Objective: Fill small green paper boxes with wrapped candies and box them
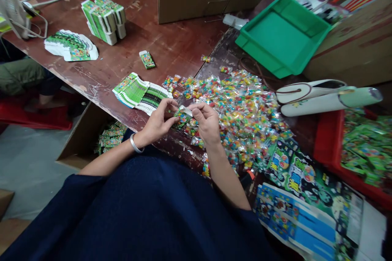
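Observation:
A small green candy box (pixel 183 117) with a white flap standing up is between my two hands near the table edge. My left hand (pixel 159 121), with a silver bangle at its wrist, closes around the box's left side. At the box's upper right, my right hand (pixel 206 122) pinches with thumb and finger by the flap. Just left of the hands lies a row of flattened green boxes (pixel 137 93). Under and right of them spreads a pile of clear packets of colourful candies (pixel 241 110). One small box (pixel 147 60) lies alone farther back.
Stacked boxes (pixel 104 18) and a fan of flat boxes (pixel 72 45) are at back left, near a small fan (pixel 14 12). A green tray (pixel 281 34), white pouch (pixel 330 98) and red crate (pixel 329 138) stand right. Below the edge sits a carton (pixel 78 138) of green boxes.

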`<state>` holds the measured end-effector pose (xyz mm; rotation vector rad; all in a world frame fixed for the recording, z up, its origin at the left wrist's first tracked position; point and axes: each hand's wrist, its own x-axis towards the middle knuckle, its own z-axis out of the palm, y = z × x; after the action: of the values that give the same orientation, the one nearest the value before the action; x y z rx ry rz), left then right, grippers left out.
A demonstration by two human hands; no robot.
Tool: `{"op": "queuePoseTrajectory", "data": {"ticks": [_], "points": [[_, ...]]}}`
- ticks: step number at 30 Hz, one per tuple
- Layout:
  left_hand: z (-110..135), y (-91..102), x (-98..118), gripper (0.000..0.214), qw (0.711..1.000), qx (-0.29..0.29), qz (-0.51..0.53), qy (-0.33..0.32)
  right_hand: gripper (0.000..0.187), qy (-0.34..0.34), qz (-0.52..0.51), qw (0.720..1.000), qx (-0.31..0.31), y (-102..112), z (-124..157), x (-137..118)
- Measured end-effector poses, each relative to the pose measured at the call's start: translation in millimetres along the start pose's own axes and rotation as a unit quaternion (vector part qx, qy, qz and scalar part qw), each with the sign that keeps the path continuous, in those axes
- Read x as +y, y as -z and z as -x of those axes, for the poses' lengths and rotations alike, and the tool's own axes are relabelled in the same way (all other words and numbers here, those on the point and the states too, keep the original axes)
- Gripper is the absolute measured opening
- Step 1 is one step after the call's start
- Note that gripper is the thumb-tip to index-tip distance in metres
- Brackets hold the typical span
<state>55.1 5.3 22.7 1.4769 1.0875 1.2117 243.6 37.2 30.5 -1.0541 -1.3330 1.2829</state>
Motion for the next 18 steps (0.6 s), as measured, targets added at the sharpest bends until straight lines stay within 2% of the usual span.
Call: {"op": "queuePoseTrajectory", "data": {"ticks": [6, 11, 15, 18], "points": [[1, -0.1, -3, 0.037, 1.0, -0.006, -0.014, -0.005, 0.034, -0.021, 0.001, 1.0, 0.011, -2, -3, 8], [-1, 3.0, -2, 0.034, 0.999, 0.011, -0.045, -0.019, 0.042, -0.043, -0.045, 0.998, -0.003, -6, -2, 9], [-3, 5.4, 0, 0.035, 0.999, 0.01, -0.043, -0.009, 0.048, -0.079, -0.079, 0.993, 0.042, -10, 1, 10], [-3, 5.7, -1, 0.039, 0.999, 0.012, -0.038, 0.001, 0.051, -0.088, -0.08, 0.992, 0.051, -10, 0, 13]]}}
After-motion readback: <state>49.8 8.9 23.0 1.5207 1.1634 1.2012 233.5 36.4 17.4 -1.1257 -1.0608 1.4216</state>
